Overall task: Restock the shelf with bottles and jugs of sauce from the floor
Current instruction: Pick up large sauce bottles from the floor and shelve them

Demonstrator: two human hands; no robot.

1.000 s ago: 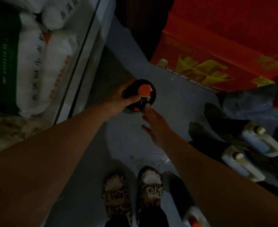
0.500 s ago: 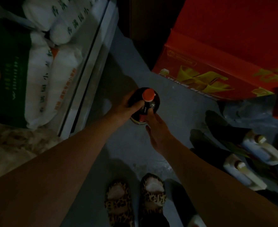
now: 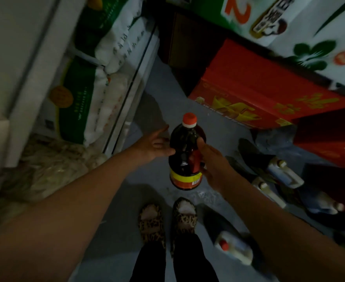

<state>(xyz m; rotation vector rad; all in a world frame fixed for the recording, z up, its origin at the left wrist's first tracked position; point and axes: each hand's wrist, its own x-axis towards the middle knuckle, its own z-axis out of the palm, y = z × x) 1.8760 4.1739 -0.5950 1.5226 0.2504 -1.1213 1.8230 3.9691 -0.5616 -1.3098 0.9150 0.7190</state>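
In right hand (image 3: pixel 212 159): rounded glossy bottle (image 3: pixel 186 157).

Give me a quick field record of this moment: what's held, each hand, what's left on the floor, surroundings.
held item: dark sauce bottle, red cap, upright, off the floor
right hand: grips the bottle's side
left hand: open, fingers straight, touching the bottle's other side
floor stock: white-topped jugs lying at right; red-capped jug near the feet
surroundings: red carton ahead right; white sacks on the left shelf
lighting: dim
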